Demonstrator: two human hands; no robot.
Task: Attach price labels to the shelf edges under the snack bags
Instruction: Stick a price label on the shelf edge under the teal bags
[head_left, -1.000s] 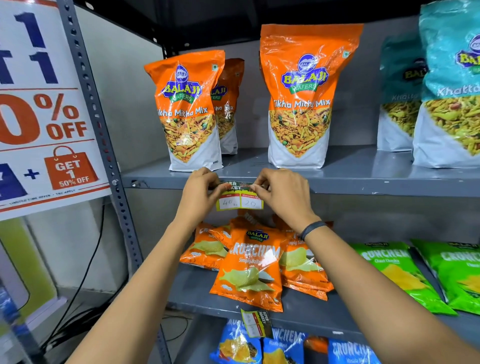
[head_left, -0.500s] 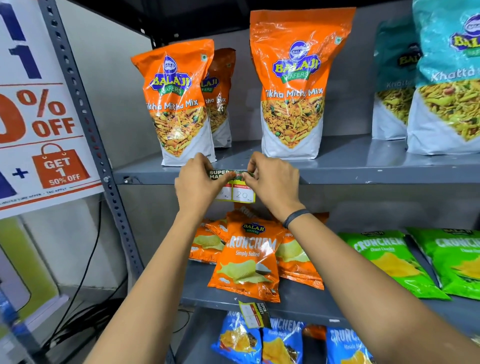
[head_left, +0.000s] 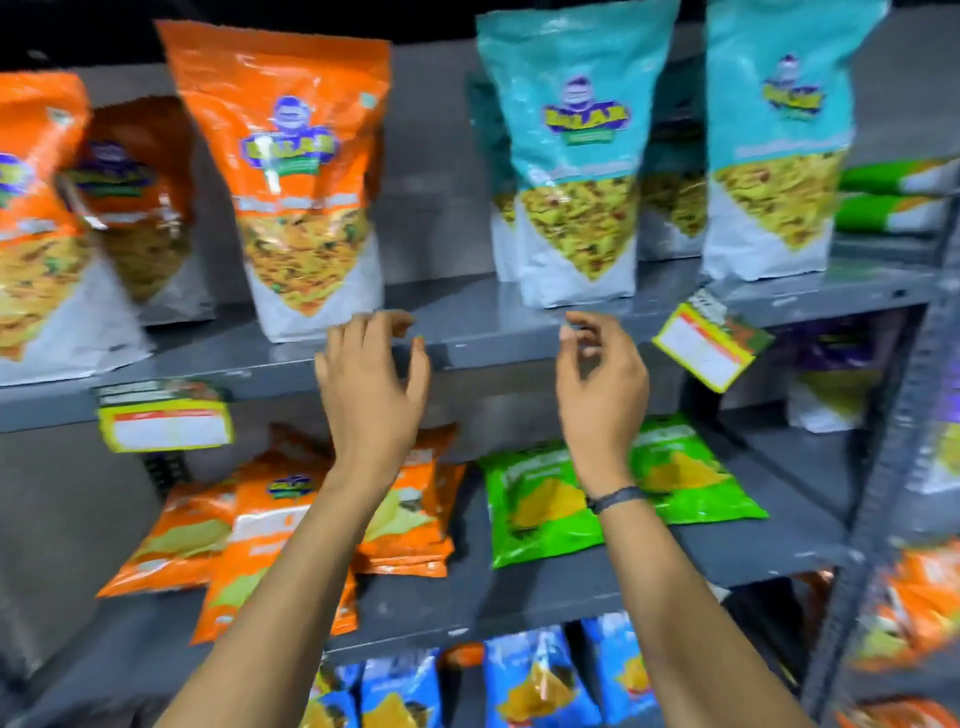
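Note:
The view is blurred by motion. A yellow-bordered price label (head_left: 165, 418) hangs on the grey upper shelf edge (head_left: 498, 353), below the orange snack bags (head_left: 306, 197). A second price label (head_left: 709, 345) sits tilted on the same edge further right, under the teal snack bags (head_left: 576, 171). My left hand (head_left: 371, 395) hovers in front of the shelf edge with fingers spread and nothing in it. My right hand (head_left: 602, 384) is raised beside it, fingers loosely curled and apart, also holding nothing. Both hands lie between the two labels.
The middle shelf (head_left: 571, 587) carries flat orange chip bags (head_left: 291, 525) and green chip bags (head_left: 550, 499). Blue bags (head_left: 524, 680) stand on the shelf below. A grey metal upright (head_left: 883, 493) bounds the rack on the right, with more packets beyond it.
Both hands have let go of the price label, which stays on the shelf edge at the left. The view and hands have shifted right, toward the teal bags.

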